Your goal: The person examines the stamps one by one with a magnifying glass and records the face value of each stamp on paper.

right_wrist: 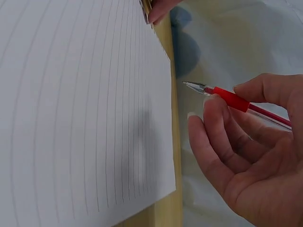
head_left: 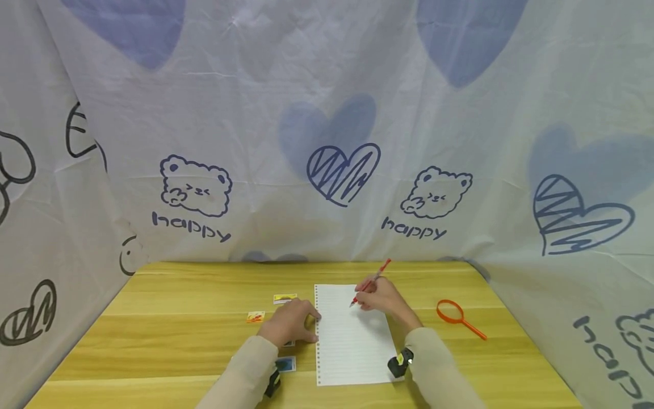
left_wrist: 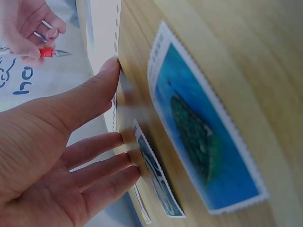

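Observation:
My right hand (head_left: 380, 295) pinches a red pen (head_left: 370, 282) with its tip pointing down toward a sheet of lined paper (head_left: 352, 346). In the right wrist view the pen's metal tip (right_wrist: 194, 86) is apart from the page, and no writing shows on the lines there. My left hand (head_left: 291, 322) rests at the sheet's left edge, its thumb touching the punched margin and its fingers spread on the table. Under and beside it lie several stamps; one shows a green island on blue water (left_wrist: 194, 132), another a grey-green picture (left_wrist: 158, 175).
A yellow stamp (head_left: 284, 298) and an orange-red one (head_left: 255, 317) lie beyond and left of the left hand. An orange magnifying glass (head_left: 451, 312) lies right of the paper on the wooden table (head_left: 168, 329). A printed cloth (head_left: 265, 199) hangs behind the table.

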